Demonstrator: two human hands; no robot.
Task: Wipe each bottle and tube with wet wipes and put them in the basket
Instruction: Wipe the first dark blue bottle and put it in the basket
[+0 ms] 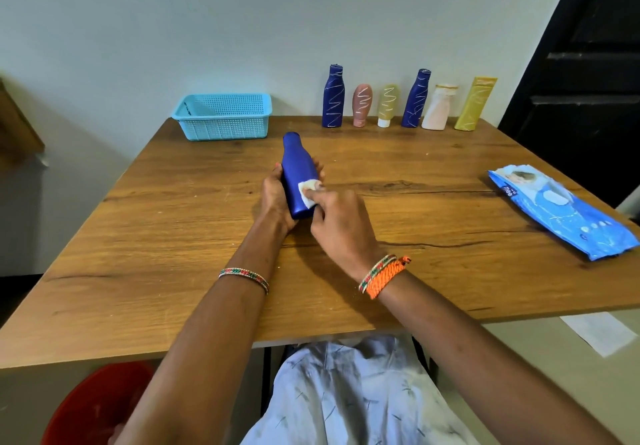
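Left hand (275, 195) grips a blue bottle (298, 174) from beneath; right hand (341, 226) pinches a wet wipe (307, 192) against it, fingertips hidden.

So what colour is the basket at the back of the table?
The basket is light blue, a perforated plastic one; the head view shows it plainly, at the table's far left.

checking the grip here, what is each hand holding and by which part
Left hand grips the blue bottle around its lower body. Right hand pinches a wet wipe against the bottle's side.
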